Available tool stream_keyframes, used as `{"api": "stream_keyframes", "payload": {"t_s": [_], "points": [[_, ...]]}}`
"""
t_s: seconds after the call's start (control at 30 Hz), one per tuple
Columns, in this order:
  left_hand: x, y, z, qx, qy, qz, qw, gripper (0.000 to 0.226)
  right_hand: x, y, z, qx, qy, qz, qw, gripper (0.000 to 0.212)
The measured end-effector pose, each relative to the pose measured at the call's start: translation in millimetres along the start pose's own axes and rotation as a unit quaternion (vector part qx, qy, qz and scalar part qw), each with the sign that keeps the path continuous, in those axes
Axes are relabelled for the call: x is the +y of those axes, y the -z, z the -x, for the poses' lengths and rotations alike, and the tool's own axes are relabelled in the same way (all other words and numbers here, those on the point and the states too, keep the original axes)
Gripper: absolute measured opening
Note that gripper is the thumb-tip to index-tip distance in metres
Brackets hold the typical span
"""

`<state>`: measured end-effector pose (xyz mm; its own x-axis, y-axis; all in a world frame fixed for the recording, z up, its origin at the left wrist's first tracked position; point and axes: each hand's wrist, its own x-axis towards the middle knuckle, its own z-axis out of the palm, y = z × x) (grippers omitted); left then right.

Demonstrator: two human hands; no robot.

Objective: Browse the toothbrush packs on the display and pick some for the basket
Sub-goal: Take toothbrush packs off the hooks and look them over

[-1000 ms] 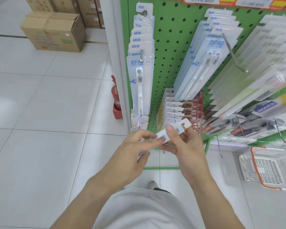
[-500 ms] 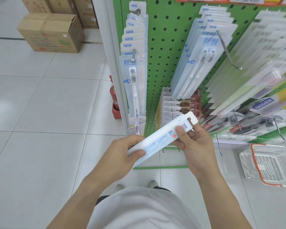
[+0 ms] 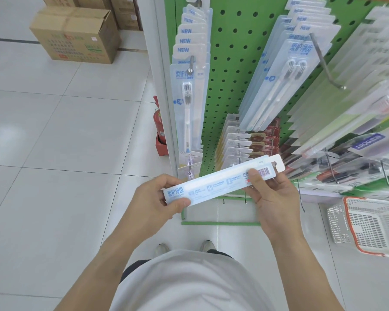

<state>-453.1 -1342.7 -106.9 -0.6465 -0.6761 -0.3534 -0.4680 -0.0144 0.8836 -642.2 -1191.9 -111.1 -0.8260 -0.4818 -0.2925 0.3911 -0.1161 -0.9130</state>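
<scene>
Both hands hold one toothbrush pack (image 3: 220, 181) level in front of the body, its printed back facing up. The left hand (image 3: 153, 198) pinches the pack's bottom end, thumb on top near the blue brand lettering and fingers curled underneath. The right hand (image 3: 272, 198) pinches the top end, thumb pressed just beside the barcode, with the white hang tab sticking out beyond that grip. The pack runs slightly uphill from the left grip to the right one, and sits in front of the green pegboard display (image 3: 238, 63), where more packs hang on hooks above and beyond both grips.

The step in hand looks like reading the back of the pack before deciding on it. To do it well, keep the thumbs off the printed panels between the two grips, hold the pack flat so glare stays low, and grip by the edges so the thin card does not bend. If the pack is chosen, the white and orange basket (image 3: 368, 230) stands on the floor well out to the right of the right grip; letting go with the left hand first would leave the right hand free to carry the pack across and lower it in.
</scene>
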Motion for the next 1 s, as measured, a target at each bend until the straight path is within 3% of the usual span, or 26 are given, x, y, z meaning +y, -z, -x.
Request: {"api": "stream_keyframes", "payload": {"t_s": [0.17,0.3,0.43,0.57,0.73,0.83,0.9,1.0], "points": [[-0.1,1.2,0.7,0.004,0.000,-0.056,0.998,0.027,-2.5,-0.9,0.8,-0.007,0.015,0.026,1.000,0.030],[0.3,-2.1,2.9,-0.044,0.002,-0.100,0.994,0.033,-2.1,-6.5,1.9,-0.028,0.007,0.037,0.999,0.021],[0.9,-9.0,4.1,-0.063,-0.006,-0.052,0.997,0.018,-4.0,-18.6,5.2,-0.042,0.006,0.066,0.997,0.031],[2.6,-9.3,3.3,-0.065,-0.008,-0.044,0.997,0.015,-2.2,-23.2,8.7,-0.036,0.004,0.080,0.996,0.036],[3.0,-4.9,1.1,-0.068,-0.019,-0.049,0.996,0.014,-1.8,-23.2,9.0,-0.063,0.004,0.083,0.995,0.008],[0.0,-6.6,-0.8,-0.061,-0.037,-0.067,0.995,0.018,-2.0,-23.2,8.9,-0.070,0.006,0.084,0.994,0.018],[-3.9,-9.3,-1.9,-0.033,-0.071,-0.110,0.991,0.034,-1.4,-24.8,9.2,-0.066,0.009,0.083,0.994,0.026],[-2.5,-18.9,-1.0,0.020,-0.214,-0.195,0.957,0.059,2.5,-29.7,12.0,-0.052,0.009,0.067,0.996,0.032]]}}
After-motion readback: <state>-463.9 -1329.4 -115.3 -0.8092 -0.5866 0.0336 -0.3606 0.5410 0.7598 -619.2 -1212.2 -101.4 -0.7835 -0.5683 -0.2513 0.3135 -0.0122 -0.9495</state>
